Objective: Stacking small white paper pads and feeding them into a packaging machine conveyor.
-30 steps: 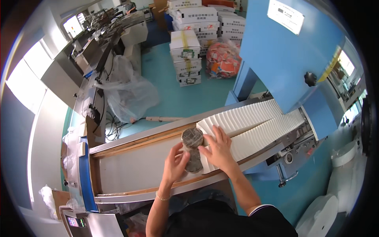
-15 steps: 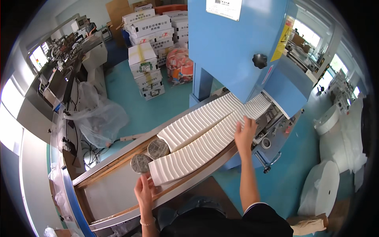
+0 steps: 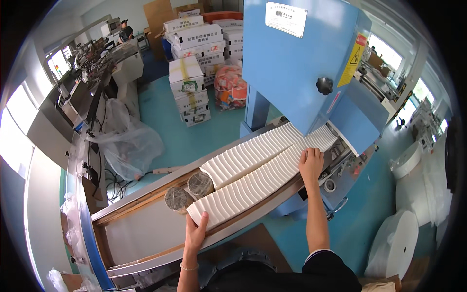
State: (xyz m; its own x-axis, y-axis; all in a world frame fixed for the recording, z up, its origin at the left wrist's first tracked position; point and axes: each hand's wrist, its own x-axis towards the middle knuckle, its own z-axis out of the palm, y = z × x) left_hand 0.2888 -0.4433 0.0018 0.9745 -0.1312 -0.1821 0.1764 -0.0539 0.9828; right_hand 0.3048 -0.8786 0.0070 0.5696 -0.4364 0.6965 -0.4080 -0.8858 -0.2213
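Both hands have closed in since half a second ago: the left grip [image 3: 195, 234] has come onto the end of the near row [image 3: 253, 187], and the right grip [image 3: 311, 165] has come in against that row's side. Tall and blue, the machine [image 3: 292, 63] rises beyond the right grip. Under both grips runs the long, metal-edged worktop [image 3: 146, 231], its bare part lying left of the left grip. Stacked cartons [image 3: 188, 82] stand on the floor well beyond both grips; big white rolls [image 3: 396, 243] are well off to the right of the right grip. Between the grips stretches the near row of white, ridged pieces, with the far row [image 3: 248, 156] alongside it, both reaching toward the machine. Left thumb and fingers sit partly spread round the near row's end corner; right fingers are bent at its side. Whether either grip pinches I cannot tell. Just beyond the left grip are two round grey blocks [image 3: 178, 198], one at the far row's end. Below the left grip, a thin bracelet [image 3: 189, 267] circles the wrist
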